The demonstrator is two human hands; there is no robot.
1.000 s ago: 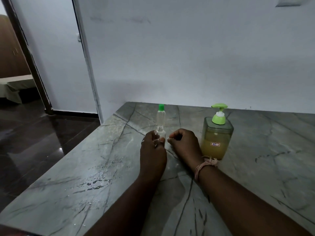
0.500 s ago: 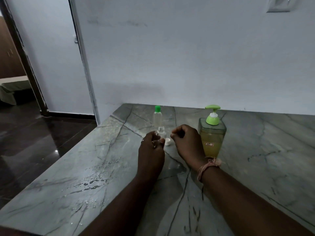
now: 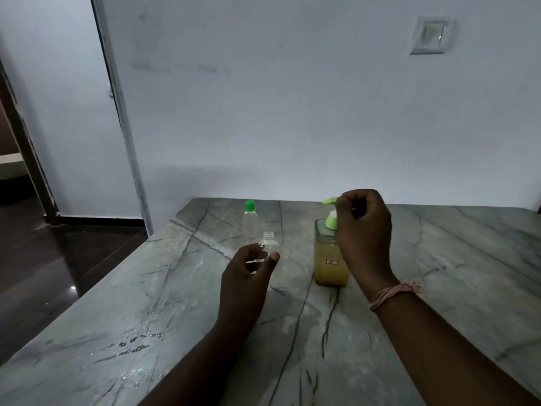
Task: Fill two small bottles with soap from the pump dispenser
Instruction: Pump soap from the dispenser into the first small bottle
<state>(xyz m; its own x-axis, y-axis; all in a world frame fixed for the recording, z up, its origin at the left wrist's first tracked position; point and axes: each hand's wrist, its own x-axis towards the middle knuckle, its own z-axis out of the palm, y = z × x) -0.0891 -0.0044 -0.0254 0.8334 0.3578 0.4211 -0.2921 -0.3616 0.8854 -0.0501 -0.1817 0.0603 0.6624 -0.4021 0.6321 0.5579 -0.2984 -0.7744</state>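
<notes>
On a marble counter [image 3: 439,288], a capped bottle [image 3: 250,222] with a green lid stands at the back, apparently unfilled. The left hand [image 3: 248,276] grips an uncapped clear bottle [image 3: 268,244], seemingly empty. To its right, the right hand [image 3: 363,227], fingers curled, hovers at the pump dispenser [image 3: 329,259]'s green head; contact is unclear. By appearances, filling has not begun.

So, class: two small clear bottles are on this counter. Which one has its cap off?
The nearer small bottle, held by the left hand; the farther bottle wears a green cap.
</notes>
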